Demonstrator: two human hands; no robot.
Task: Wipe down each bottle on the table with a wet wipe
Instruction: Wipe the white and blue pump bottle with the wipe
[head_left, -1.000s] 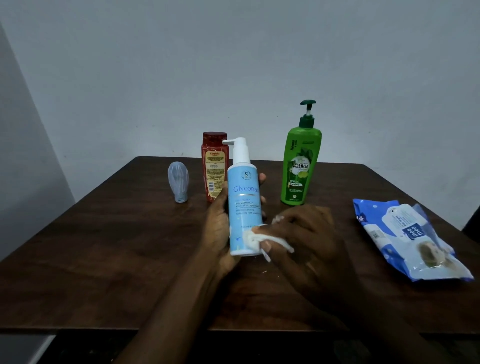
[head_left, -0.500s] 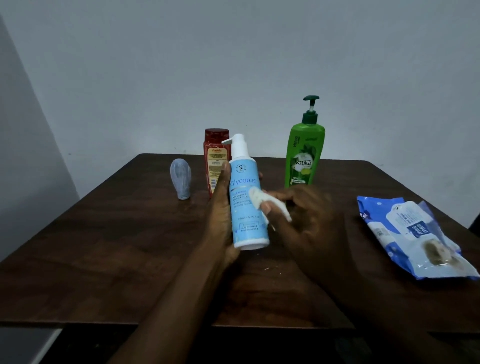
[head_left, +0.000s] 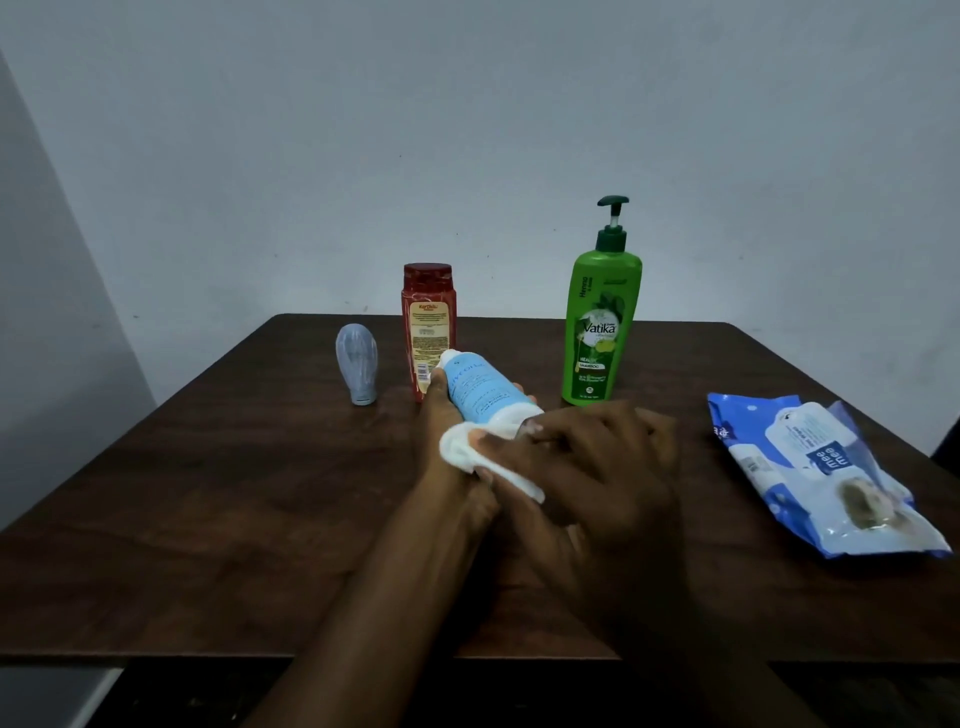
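Note:
My left hand grips a light blue pump bottle, which is tilted with its top pointing away from me and its base toward me. My right hand presses a white wet wipe against the bottle's base. Its pump head is hidden behind the body. Standing on the dark wooden table are a red bottle, a green pump bottle and a small grey-blue tube upside down on its cap.
A blue and white wet wipe pack lies at the right side of the table. A pale wall rises close behind the table's far edge. The near table edge runs below my forearms.
The blue bottle has gone from upright to tilted away from me. My right hand has moved the wipe from the bottle's side down to its base.

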